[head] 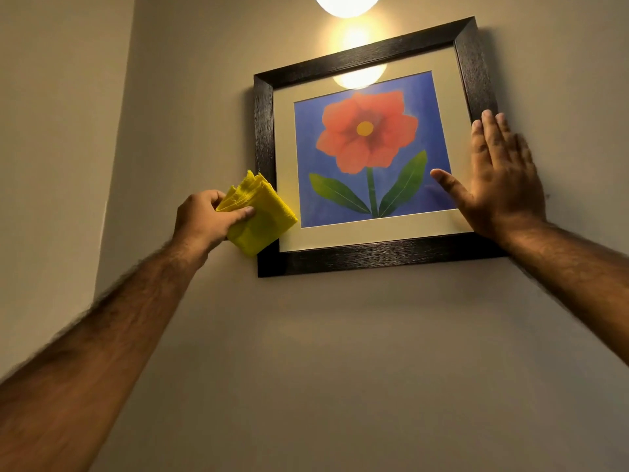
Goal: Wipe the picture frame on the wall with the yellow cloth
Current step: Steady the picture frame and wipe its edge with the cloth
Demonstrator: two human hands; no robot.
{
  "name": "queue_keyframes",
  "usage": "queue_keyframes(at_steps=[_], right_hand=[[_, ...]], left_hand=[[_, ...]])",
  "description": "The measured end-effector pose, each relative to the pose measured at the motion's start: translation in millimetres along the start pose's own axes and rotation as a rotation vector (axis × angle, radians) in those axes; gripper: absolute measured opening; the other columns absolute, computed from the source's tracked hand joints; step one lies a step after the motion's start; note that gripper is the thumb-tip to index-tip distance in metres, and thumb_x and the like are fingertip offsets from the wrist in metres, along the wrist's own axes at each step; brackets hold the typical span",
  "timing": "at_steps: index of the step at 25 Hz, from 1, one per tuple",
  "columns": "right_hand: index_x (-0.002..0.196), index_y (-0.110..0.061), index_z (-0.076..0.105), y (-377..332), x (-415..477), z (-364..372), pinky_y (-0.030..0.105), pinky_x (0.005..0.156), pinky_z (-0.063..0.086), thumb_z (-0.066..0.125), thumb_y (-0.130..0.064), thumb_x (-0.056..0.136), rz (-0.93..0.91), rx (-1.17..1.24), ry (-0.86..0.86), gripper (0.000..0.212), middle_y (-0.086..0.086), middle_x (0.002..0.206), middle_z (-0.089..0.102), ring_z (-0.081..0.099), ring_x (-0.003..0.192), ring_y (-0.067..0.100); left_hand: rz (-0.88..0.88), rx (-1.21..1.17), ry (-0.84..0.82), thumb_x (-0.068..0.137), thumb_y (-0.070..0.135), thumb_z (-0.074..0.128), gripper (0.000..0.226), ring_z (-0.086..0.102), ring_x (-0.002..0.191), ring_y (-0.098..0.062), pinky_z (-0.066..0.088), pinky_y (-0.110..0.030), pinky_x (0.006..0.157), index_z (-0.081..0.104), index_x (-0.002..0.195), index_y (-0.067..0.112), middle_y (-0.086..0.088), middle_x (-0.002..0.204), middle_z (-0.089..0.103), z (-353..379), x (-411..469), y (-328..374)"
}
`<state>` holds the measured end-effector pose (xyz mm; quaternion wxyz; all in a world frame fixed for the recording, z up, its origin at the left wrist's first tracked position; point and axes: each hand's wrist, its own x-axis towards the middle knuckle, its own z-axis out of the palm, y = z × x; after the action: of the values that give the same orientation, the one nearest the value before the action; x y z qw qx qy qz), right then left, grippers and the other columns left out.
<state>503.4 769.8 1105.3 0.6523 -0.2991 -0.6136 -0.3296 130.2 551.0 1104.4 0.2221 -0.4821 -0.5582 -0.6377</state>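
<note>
A dark wooden picture frame [374, 257] hangs slightly tilted on the beige wall, holding a red flower print on blue behind glass. My left hand [204, 219] grips a folded yellow cloth [262, 216], which presses against the lower part of the frame's left side. My right hand [500, 178] lies flat with fingers spread on the frame's right side, its thumb resting on the glass near the lower right of the print.
A lit wall lamp [347, 3] glows just above the frame and reflects in the glass. A wall corner [119, 148] runs down to the left of the frame. Bare wall lies below the frame.
</note>
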Motion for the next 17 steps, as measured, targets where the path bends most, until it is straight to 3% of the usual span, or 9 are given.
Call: queue_keyframes(at_steps=[2,4,6,8,10,13,17], right_hand=[[0.160,-0.004,0.019,-35,-9,-9,0.043,0.127,0.017,0.031,-0.069,0.098,-0.215,0.054,0.062,0.091,0.015,0.169,0.018,0.014,0.158,0.027],[0.156,-0.006,0.035,-92,-23,-16,0.041,0.121,0.035,0.044,-0.063,0.098,-0.410,0.257,0.052,0.082,0.012,0.163,0.037,0.034,0.152,0.026],[0.150,-0.010,0.048,-161,-39,-22,0.042,0.104,0.052,0.057,-0.057,0.093,-0.424,0.556,-0.078,0.074,0.009,0.148,0.057,0.060,0.131,0.025],[0.147,-0.011,0.050,-222,-51,-23,0.039,0.091,0.059,0.068,-0.057,0.085,-0.228,0.824,-0.305,0.080,0.006,0.135,0.065,0.069,0.110,0.021],[0.142,-0.012,0.056,-261,-57,-18,0.032,0.081,0.060,0.075,-0.057,0.079,0.051,0.986,-0.566,0.080,0.002,0.125,0.069,0.070,0.105,0.018],[0.115,-0.004,0.070,-301,-70,-5,0.034,0.080,0.064,0.080,-0.039,0.081,0.407,1.313,-0.841,0.049,0.013,0.110,0.075,0.075,0.097,0.023],[0.111,0.001,0.070,-357,-101,5,0.027,0.072,0.064,0.077,-0.019,0.086,0.611,1.520,-1.045,0.033,0.018,0.111,0.074,0.076,0.093,0.024]], left_hand=[[-0.027,-0.081,0.003,0.063,0.046,0.088,0.041,0.073,0.096,-0.029,0.063,-0.053,0.079,0.071,0.091,0.021,-0.009,0.100,0.076,-10,-3,-2],[-0.056,-0.149,-0.007,0.071,0.036,0.088,0.036,0.072,0.099,-0.028,0.062,-0.048,0.081,0.070,0.097,0.019,-0.011,0.105,0.074,-19,-10,-3],[-0.078,-0.165,-0.011,0.076,0.032,0.085,0.041,0.071,0.097,-0.023,0.061,-0.040,0.077,0.069,0.108,0.013,-0.009,0.107,0.073,-32,-22,-4],[-0.084,-0.184,-0.030,0.076,0.032,0.085,0.039,0.070,0.095,-0.020,0.059,-0.035,0.072,0.069,0.107,0.014,-0.006,0.103,0.073,-49,-36,-8],[-0.099,-0.206,-0.061,0.075,0.030,0.085,0.029,0.071,0.092,-0.018,0.058,-0.033,0.068,0.070,0.098,0.020,-0.003,0.098,0.074,-66,-50,-13],[-0.148,-0.185,-0.084,0.073,0.027,0.086,0.031,0.071,0.089,-0.015,0.058,-0.031,0.065,0.071,0.100,0.019,-0.001,0.097,0.075,-94,-73,-25],[-0.301,-0.187,-0.116,0.074,0.020,0.085,0.042,0.073,0.094,-0.019,0.062,-0.030,0.065,0.071,0.112,0.007,-0.005,0.104,0.076,-153,-103,-62]])
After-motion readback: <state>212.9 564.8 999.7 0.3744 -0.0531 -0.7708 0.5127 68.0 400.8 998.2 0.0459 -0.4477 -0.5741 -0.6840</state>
